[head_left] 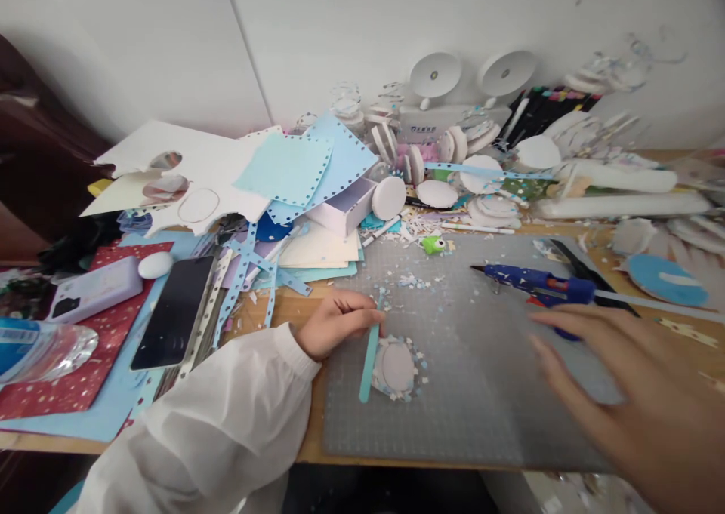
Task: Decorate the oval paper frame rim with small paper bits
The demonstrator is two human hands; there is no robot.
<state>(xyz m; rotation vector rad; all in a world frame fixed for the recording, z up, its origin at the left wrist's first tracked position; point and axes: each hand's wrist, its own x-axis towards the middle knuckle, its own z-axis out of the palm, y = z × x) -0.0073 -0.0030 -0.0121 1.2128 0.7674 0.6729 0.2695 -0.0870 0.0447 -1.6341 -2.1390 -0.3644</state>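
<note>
Teal strip (370,363) is pinched between the fingers of the left hand (338,323); the right hand (646,386), fingers apart, hovers near the glue gun (538,282).

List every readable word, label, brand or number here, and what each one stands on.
No text reads clearly.
White box at the back: dark lettering, too blurred to read.
Bottle at the left edge: pale print on its blue label, too small to read.

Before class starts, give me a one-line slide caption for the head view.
Left hand holds a teal strip over a grey mat; right hand, open, near a blue glue gun.
</note>
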